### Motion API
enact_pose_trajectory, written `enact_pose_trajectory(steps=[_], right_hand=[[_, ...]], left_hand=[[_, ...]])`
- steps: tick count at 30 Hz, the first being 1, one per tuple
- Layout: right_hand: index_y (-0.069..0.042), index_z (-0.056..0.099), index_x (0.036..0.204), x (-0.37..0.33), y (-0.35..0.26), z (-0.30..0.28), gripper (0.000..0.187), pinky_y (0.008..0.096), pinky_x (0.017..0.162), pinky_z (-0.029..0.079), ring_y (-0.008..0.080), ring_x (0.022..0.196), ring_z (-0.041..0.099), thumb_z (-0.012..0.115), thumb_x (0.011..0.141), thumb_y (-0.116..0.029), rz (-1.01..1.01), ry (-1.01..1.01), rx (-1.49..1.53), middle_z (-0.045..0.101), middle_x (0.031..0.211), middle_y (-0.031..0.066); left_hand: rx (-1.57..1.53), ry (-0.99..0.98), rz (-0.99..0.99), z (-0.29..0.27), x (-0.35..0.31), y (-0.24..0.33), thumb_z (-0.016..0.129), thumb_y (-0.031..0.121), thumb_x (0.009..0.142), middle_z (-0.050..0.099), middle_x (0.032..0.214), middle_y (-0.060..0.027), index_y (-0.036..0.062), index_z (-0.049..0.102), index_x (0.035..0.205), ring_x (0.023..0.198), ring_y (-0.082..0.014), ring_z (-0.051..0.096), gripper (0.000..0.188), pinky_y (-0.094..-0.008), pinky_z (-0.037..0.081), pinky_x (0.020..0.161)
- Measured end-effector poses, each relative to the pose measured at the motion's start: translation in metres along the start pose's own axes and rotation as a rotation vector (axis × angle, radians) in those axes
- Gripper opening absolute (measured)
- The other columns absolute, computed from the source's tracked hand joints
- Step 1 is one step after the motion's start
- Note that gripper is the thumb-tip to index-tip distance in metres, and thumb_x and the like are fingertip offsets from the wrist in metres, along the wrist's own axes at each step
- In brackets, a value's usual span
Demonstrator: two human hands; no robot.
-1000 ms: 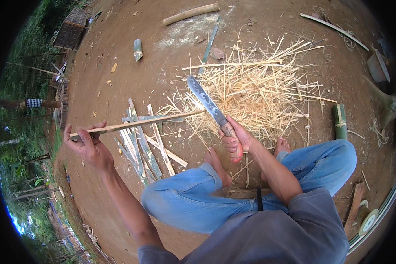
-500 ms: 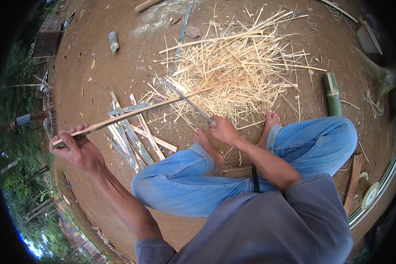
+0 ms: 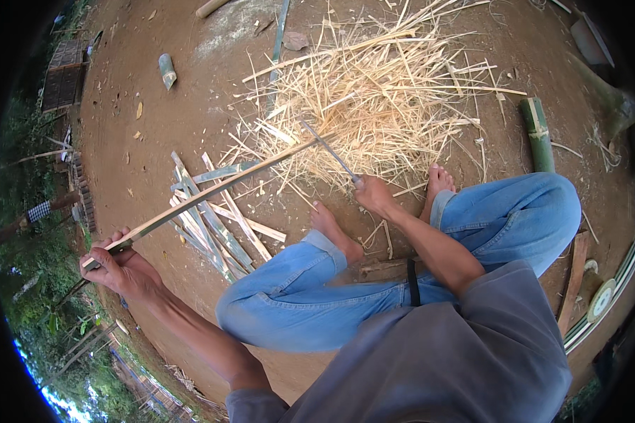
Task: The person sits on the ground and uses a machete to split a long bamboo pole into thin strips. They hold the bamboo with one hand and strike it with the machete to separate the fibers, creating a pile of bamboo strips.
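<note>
My left hand (image 3: 125,270) is closed round the near end of a long split bamboo strip (image 3: 219,187), out at the left. The strip slants up and to the right, its pale cut face showing. My right hand (image 3: 376,197) grips the handle of a long thin knife (image 3: 331,153) in front of my feet. The blade points up and left and crosses the strip close to its far end. Behind both lies a wide heap of pale bamboo shavings (image 3: 374,99).
Several split bamboo strips (image 3: 215,218) lie in a loose pile by my left knee. A green bamboo section (image 3: 536,137) stands past my right knee; a shorter piece (image 3: 167,71) lies far left. Right of me are a wooden board (image 3: 573,282) and a round pale disc (image 3: 601,301).
The knife has slid right along the bamboo strip, from its middle part to close to its far end. My right hand has moved slightly right, and the left keeps its hold.
</note>
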State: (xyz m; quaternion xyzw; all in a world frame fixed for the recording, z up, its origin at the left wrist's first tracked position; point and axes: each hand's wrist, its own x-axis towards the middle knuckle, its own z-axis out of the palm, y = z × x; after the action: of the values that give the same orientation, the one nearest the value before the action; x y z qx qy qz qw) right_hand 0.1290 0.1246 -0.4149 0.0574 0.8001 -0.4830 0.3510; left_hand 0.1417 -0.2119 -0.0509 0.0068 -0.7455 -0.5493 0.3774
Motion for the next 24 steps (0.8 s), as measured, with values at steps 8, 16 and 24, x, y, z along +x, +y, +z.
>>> enact_pose_trajectory(steps=[8, 16, 24], right_hand=[[0.004, 0.064, 0.09, 0.004, 0.022, -0.024, 0.032, 0.0483, 0.074, 0.051, 0.041, 0.081, 0.066, 0.055, 0.091, -0.027, 0.119, -0.003, -0.121, 0.067, 0.088, 0.0274], [0.0, 0.064, 0.102, -0.068, -0.07, 0.015, 0.023, 0.0418, 0.057, 0.051, 0.0297, 0.058, 0.064, 0.06, 0.087, -0.017, -0.546, -0.079, -0.092, 0.064, 0.067, 0.0202], [0.002, 0.061, 0.094, -0.058, -0.044, 0.008, 0.019, 0.0458, 0.056, 0.051, 0.0347, 0.058, 0.064, 0.055, 0.087, -0.013, -0.414, -0.029, -0.115, 0.064, 0.068, 0.0209]], left_hand=[[-0.053, 0.178, -0.062, 0.012, -0.015, 0.007, 0.048, 0.033, 0.102, 0.044, 0.071, -0.0017, 0.0145, 0.045, 0.1, 0.065, -0.0143, 0.049, 0.018, -0.0331, 0.049, 0.062], [0.078, 0.567, 0.011, 0.061, -0.032, 0.014, 0.041, 0.051, 0.099, 0.027, 0.057, 0.0029, 0.0175, 0.04, 0.094, 0.043, -0.0071, 0.028, 0.034, -0.021, 0.027, 0.034], [0.063, 0.478, 0.051, 0.061, -0.033, 0.018, 0.038, 0.053, 0.099, 0.028, 0.056, 0.003, 0.0183, 0.04, 0.096, 0.041, -0.0072, 0.03, 0.035, -0.0206, 0.029, 0.033]])
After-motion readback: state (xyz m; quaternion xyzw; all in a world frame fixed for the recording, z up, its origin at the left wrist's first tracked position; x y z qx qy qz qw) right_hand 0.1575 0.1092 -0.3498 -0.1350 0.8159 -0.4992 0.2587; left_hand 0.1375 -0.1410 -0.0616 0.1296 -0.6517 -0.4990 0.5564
